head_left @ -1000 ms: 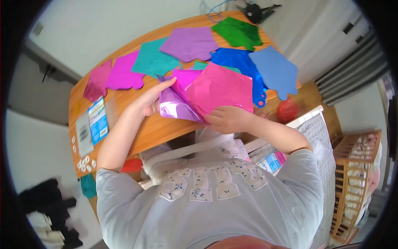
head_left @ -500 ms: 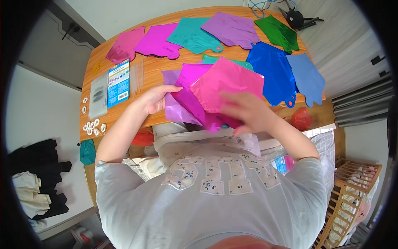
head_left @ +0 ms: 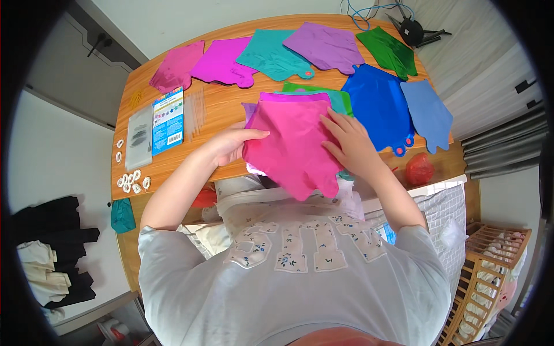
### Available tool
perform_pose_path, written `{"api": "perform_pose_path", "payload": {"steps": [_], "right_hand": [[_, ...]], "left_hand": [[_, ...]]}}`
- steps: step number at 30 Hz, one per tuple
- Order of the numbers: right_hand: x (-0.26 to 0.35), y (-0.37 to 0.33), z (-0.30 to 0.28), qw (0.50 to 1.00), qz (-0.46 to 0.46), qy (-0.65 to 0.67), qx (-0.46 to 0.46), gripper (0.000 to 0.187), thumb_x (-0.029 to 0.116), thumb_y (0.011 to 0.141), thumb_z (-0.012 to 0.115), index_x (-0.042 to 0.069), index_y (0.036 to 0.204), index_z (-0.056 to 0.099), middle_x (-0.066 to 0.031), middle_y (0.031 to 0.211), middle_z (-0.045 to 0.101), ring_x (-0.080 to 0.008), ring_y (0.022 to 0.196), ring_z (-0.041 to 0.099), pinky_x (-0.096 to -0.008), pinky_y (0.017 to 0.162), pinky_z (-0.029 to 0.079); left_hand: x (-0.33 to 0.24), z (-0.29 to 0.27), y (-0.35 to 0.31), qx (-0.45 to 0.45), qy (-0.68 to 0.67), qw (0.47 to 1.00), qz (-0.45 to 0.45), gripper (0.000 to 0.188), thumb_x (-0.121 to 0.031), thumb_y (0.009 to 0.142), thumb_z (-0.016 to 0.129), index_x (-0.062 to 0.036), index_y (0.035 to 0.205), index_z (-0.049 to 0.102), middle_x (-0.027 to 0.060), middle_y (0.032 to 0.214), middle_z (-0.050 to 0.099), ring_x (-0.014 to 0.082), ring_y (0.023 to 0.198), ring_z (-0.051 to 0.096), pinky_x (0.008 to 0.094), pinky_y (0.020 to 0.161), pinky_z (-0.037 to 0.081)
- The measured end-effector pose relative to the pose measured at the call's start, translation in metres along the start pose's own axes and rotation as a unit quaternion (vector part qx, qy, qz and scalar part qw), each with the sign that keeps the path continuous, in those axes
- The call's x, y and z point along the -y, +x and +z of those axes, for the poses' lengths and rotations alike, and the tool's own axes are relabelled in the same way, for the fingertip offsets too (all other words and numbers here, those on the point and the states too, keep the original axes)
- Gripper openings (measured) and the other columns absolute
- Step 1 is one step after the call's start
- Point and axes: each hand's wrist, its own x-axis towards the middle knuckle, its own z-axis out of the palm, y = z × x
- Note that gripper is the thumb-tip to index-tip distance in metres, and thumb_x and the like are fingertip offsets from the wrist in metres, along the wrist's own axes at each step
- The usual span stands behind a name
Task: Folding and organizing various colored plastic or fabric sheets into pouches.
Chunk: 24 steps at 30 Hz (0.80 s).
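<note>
A flat pink foil balloon [head_left: 291, 147] lies on top of a stack at the table's front edge, its tabbed end hanging toward me. My left hand [head_left: 231, 144] grips the stack's left edge, thumb on top and the other fingers mostly hidden beneath. My right hand [head_left: 353, 141] rests on the pink balloon's right side with its fingers spread. From under the pink one peek a magenta balloon [head_left: 288, 96], a teal balloon [head_left: 339, 99], a green balloon [head_left: 306, 87] and a bit of purple balloon [head_left: 249, 109].
More flat balloons arc around the table [head_left: 144, 112], among them a dark blue balloon [head_left: 378, 106] and a light blue balloon [head_left: 427, 109]. At left are a blue package card [head_left: 168, 124], clear bags [head_left: 138, 141] and white ribbon rolls [head_left: 128, 181]. A black router [head_left: 412, 30] stands far right.
The pink balloon has come down toward me and now covers most of the stack. My right hand has moved up from the stack's lower part to its right side.
</note>
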Motion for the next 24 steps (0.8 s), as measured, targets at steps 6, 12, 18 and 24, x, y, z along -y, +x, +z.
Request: {"api": "perform_pose_path", "payload": {"steps": [6,12,18,24], "right_hand": [[-0.002,-0.006,-0.016,0.997,0.037,0.05,-0.034,0.057,0.024,0.093,0.064,0.01,0.145,0.046,-0.0164,0.152,0.042,-0.037,0.141,0.038,-0.0539,0.117,0.025],[-0.023,-0.032,-0.014,0.985,0.167,-0.003,-0.053,0.058,0.023,0.096,0.062,0.008,0.148,0.042,-0.0197,0.145,0.049,-0.0388,0.139,0.04,-0.0525,0.118,0.025],[-0.032,-0.033,-0.018,0.991,0.12,-0.006,-0.055,0.06,0.025,0.096,0.062,0.005,0.148,0.041,-0.0209,0.139,0.054,-0.0393,0.138,0.042,-0.0521,0.117,0.026],[-0.031,-0.035,-0.012,0.991,0.113,-0.058,-0.05,0.063,0.027,0.095,0.063,0.003,0.148,0.039,-0.0206,0.141,0.053,-0.0389,0.137,0.043,-0.0518,0.116,0.028]], "left_hand": [[-0.004,-0.014,0.014,-0.014,0.172,0.985,0.032,0.051,-0.019,0.092,0.069,-0.0059,0.138,0.049,0.0086,0.13,0.062,0.0199,0.115,0.063,0.0351,0.097,0.051],[0.001,-0.013,0.036,-0.04,0.374,0.904,0.202,0.055,-0.02,0.09,0.068,-0.0048,0.139,0.047,0.0163,0.13,0.059,0.0309,0.121,0.057,0.041,0.103,0.044],[0.005,0.016,0.046,-0.089,0.528,0.808,0.246,0.061,-0.018,0.087,0.07,-0.001,0.14,0.044,0.0207,0.124,0.058,0.0325,0.124,0.05,0.0426,0.108,0.037],[0.027,0.02,0.062,-0.115,0.476,0.814,0.313,0.06,-0.01,0.086,0.07,-0.0018,0.14,0.045,0.0165,0.126,0.059,0.0281,0.12,0.055,0.0396,0.103,0.042]]}}
